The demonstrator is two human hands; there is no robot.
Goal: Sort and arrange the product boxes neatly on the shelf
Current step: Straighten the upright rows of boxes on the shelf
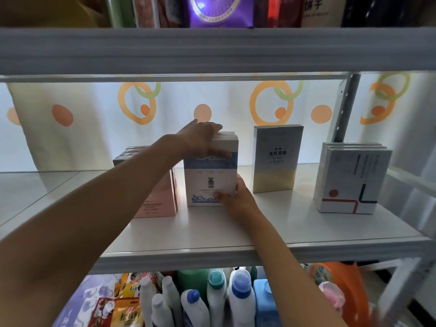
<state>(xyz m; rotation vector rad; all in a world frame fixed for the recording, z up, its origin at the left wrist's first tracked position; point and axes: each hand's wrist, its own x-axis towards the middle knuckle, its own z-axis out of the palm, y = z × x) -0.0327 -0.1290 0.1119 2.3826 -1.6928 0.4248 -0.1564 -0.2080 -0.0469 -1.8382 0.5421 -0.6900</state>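
Observation:
Upright on the white shelf [295, 223] stands a row of blue-and-white boxes [207, 175]. My left hand [203, 138] grips the top of the front one, fingers over the upper edge and thumb on the face. My right hand [236, 194] holds its lower right corner, thumb on the front. Pink boxes [158, 199] stand just left of it, partly hidden by my left arm. A white-and-gold box [276, 159] stands to the right, apart. Further right is a group of white boxes [351, 180] with red and blue lines.
The upper shelf edge [212, 50] hangs close above with packets on it. Below the shelf stand several detergent bottles [217, 300], snack packets [122, 303] and an orange jug [342, 286]. A metal upright [344, 107] rises at the back right. A patterned curtain [94, 114] backs the shelf.

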